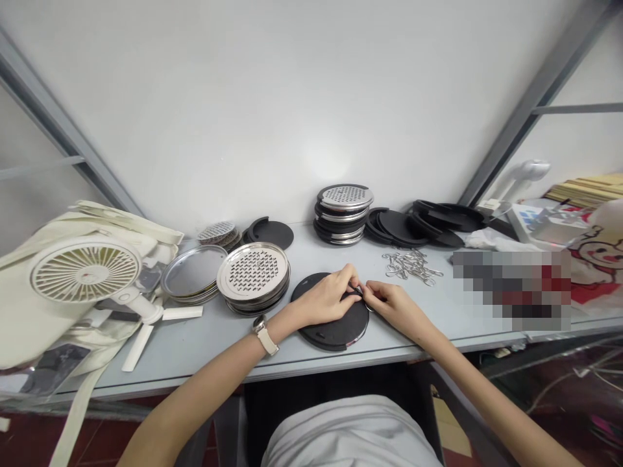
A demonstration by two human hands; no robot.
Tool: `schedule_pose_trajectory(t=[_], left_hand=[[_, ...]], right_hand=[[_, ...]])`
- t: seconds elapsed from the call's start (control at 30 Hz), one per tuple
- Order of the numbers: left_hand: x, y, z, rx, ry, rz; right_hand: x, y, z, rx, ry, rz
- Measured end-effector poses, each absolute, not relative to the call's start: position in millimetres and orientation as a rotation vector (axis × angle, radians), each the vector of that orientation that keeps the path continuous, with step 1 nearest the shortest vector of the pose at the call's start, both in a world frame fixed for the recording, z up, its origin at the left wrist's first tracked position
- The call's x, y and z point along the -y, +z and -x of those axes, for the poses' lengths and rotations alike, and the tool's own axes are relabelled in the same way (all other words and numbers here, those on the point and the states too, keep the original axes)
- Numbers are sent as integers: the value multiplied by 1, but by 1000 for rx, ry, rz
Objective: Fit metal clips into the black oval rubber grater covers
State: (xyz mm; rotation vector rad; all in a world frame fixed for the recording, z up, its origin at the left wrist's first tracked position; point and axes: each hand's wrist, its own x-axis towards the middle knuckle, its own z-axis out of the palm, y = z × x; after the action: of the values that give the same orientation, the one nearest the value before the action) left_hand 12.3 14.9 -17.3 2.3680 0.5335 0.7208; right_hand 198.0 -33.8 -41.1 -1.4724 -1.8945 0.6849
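Black disc (338,333) lies on the grey table (182,345) near the front edge; the left hand (329,296) rests over it, fingers curled nearly together at its right rim, the right hand (389,301) bunched close beside; what either grips I cannot tell; wire clips (413,264) lie behind, rightward

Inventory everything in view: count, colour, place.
disc: one, black, front centre
wire pieces: many, silver, right
large graters: one stack, silver, left
small graters: one stack, silver, rear left
plain plates: one stack, silver, left
mixed stack: one, silver and black, rear
round holders: several, black, rear
fan: one, white, left
printed bag: one, white and red, right
table: one, grey, beneath
watch: one, pale strap, left wrist
left hand: one, bare, on disc
right hand: one, bare, by disc
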Motion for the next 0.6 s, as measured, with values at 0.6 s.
schedule_pose_trajectory(t=[0.6], left_hand=[[-14,-15,-12,-583,735,-2321]], right_hand=[[32,-40,-199,1889,792,1407]])
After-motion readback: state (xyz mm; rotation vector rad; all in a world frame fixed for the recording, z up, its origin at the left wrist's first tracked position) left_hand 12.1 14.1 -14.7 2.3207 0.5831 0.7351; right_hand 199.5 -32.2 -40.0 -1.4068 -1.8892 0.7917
